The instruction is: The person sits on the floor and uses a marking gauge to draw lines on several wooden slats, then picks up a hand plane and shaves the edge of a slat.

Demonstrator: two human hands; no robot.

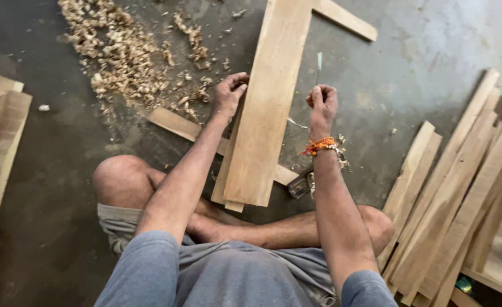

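Plank [265, 102] long axis running away, left hand [228, 95] gripping edge, right hand [321, 103] pinching thin strip [318, 67]

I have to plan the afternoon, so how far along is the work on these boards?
Some planing looks done: wood shavings lie heaped on the floor. In hand now: the left hand grips the edge of a long board, while the right hand pinches a thin string beside it. Much seems left: a stack of boards waits at the right.

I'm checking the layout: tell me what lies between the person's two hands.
In the head view, the wide wooden plank lies between them: the left hand grips its left edge, while the right hand, pinching a thin pale strip, is just off its right edge.
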